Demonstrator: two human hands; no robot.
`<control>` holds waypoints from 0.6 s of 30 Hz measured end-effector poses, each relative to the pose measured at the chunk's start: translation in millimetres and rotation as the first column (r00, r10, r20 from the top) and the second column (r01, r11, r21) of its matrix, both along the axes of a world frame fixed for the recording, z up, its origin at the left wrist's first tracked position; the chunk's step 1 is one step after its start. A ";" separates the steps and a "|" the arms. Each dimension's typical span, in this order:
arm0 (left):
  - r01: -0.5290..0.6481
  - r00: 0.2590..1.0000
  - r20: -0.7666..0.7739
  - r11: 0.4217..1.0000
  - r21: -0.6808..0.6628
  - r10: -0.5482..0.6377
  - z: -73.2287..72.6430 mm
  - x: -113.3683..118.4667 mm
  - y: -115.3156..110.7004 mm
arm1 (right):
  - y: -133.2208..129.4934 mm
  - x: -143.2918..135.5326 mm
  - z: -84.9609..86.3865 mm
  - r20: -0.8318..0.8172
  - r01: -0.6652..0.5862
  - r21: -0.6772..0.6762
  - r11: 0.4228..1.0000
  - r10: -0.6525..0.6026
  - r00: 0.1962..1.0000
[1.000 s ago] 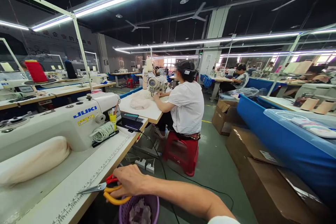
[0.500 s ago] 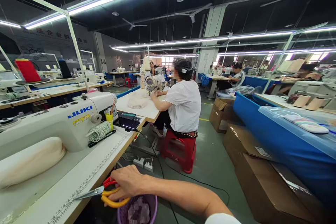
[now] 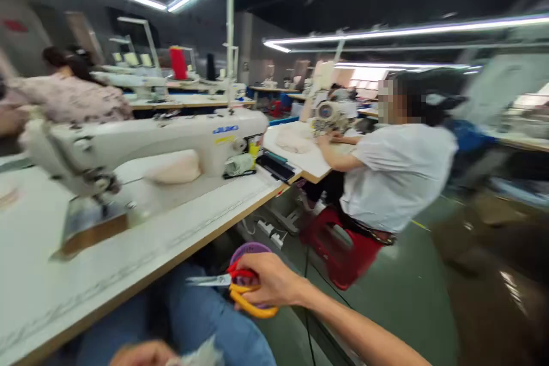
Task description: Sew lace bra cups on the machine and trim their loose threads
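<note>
My right hand [image 3: 274, 280] is closed around the handles of a pair of scissors [image 3: 253, 300], one handle red and one orange. The metal blades [image 3: 210, 280] point left, over my jeans-covered leg [image 3: 214, 317] and just off the table edge. At the bottom of the view my left hand [image 3: 143, 354] is partly cut off and blurred. A whitish scrap of fabric [image 3: 203, 354] sticks out from its fingers. Behind the scissors, a purple basket [image 3: 253, 248] is mostly hidden by my right hand.
A white sewing machine [image 3: 180, 131] stands on the white table [image 3: 171, 240], with a pale cloth bundle [image 3: 175, 167] under its arm. Phones [image 3: 277, 167] lie at the table's far end. A co-worker in a white shirt [image 3: 394, 171] sits on a red stool [image 3: 338, 251] at another machine.
The view has swung left and down, bringing the machine's needle end, my legs and my left hand into sight. My right hand still holds the scissors, now over my lap area.
</note>
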State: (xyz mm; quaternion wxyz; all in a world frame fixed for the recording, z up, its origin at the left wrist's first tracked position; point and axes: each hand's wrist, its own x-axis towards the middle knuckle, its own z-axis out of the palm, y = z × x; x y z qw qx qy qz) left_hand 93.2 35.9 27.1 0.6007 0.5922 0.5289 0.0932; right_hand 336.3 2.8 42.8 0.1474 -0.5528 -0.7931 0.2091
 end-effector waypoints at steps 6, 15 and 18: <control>-0.056 0.965 0.243 0.979 -0.195 0.104 -0.4 -38.6 -8.1 | 0.2 -9.4 1.4 -0.088 -0.114 -0.132 0.985 0.103 0.991; -0.055 0.955 0.277 0.979 -0.196 0.109 -7.4 -44.5 -8.5 | 2.7 -28.2 5.7 0.043 -0.161 -0.228 0.960 0.175 0.984; -0.049 0.952 0.287 0.976 -0.210 0.110 -13.9 -47.8 -8.4 | 6.4 -30.7 2.9 0.065 -0.192 -0.264 0.945 0.216 0.974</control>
